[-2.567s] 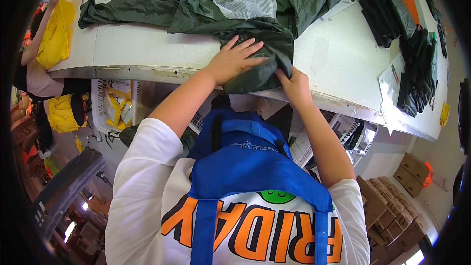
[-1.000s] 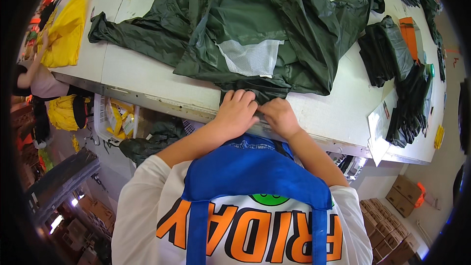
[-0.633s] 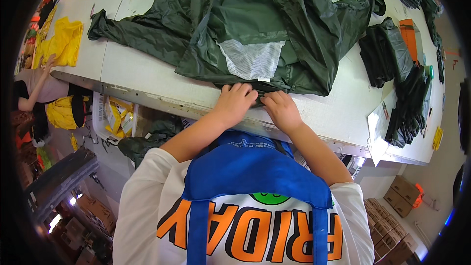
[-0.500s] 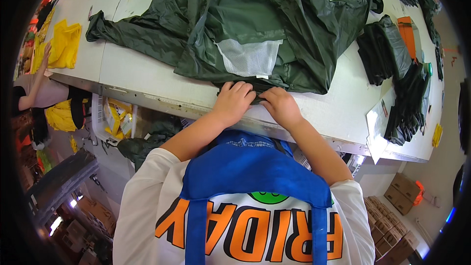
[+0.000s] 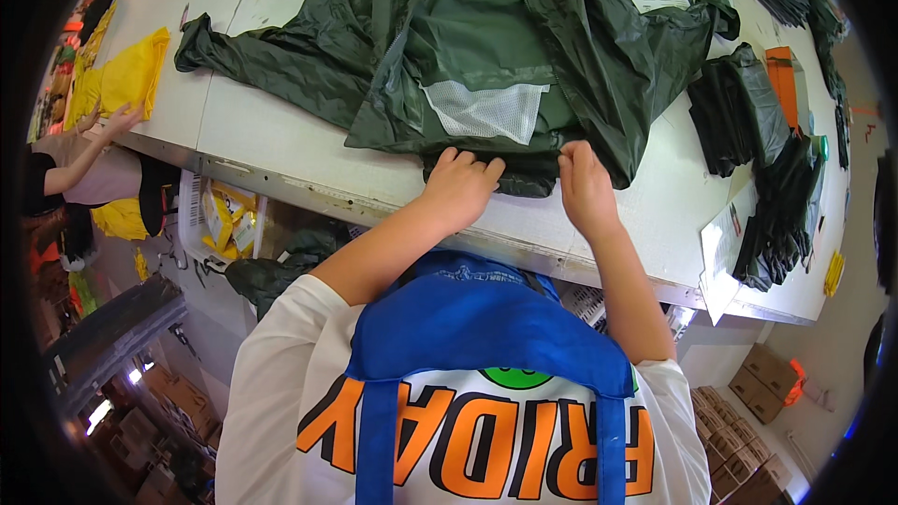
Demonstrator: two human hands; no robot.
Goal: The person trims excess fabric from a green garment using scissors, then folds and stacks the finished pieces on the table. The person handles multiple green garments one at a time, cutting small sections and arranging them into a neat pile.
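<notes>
A dark green rain jacket (image 5: 468,9) lies spread on the table, sleeves out to both sides, with a white mesh panel (image 5: 482,112) showing near its hem. Under the hem, at my side, sits a folded strip of the same dark fabric (image 5: 528,182). My left hand (image 5: 463,189) grips that strip at its left part, fingers bent over the fabric. At the hem to the right of the strip, my right hand (image 5: 589,185) is closed in a pinch on the jacket's edge; its fingertips are partly hidden.
Folded dark garments (image 5: 725,112) and an orange piece (image 5: 782,84) lie at the right, beside white paper sheets (image 5: 718,257). Yellow fabric (image 5: 131,75) is at the far left, where another person's hand (image 5: 122,120) touches it. A white bin (image 5: 194,215) with yellow packets stands below the table edge.
My right hand has moved right and slightly up, away from the left hand and off the folded strip. More of the strip shows. The other person's hands have shifted at the yellow fabric.
</notes>
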